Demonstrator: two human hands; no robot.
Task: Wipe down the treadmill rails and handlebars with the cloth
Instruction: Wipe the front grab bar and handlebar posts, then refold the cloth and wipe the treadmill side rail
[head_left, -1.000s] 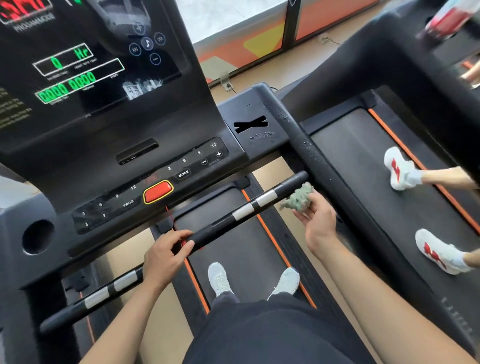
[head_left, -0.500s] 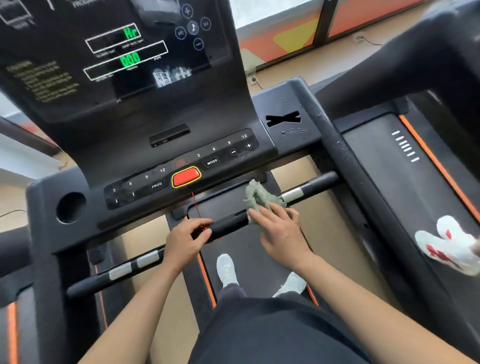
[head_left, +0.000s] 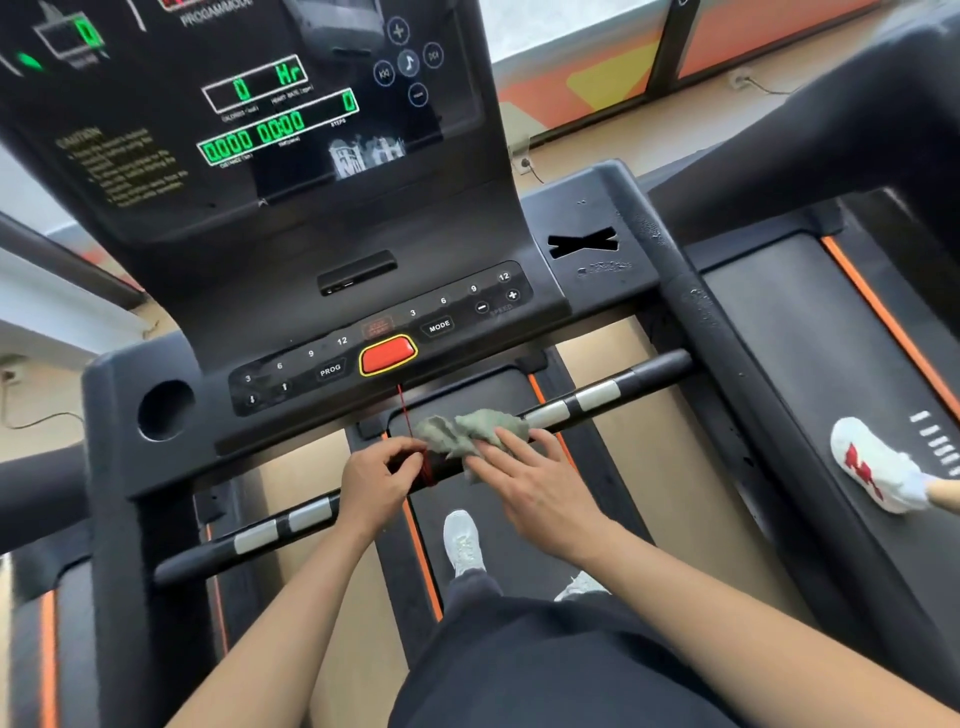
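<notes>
A crumpled grey-green cloth (head_left: 467, 428) lies over the middle of the black front handlebar (head_left: 639, 382), which runs from lower left to upper right with silver sensor bands. My right hand (head_left: 530, 478) presses the cloth onto the bar with straight, spread fingers. My left hand (head_left: 379, 475) grips the bar just left of the cloth, beside a thin red safety cord (head_left: 410, 431) that hangs from the console. The right side rail (head_left: 691, 306) runs back along the belt and looks scuffed.
The console (head_left: 363, 291) with a red stop button (head_left: 387, 356) and a lit display stands right behind the bar. A cup hole (head_left: 165, 409) sits at its left. My white shoes stand on the belt (head_left: 498, 519). On the neighbouring treadmill at right is another person's white-and-red shoe (head_left: 872, 465).
My right hand brought the cloth from the bar's right end onto the bar and slid it left, close to my left hand. The left hand kept its grip.
</notes>
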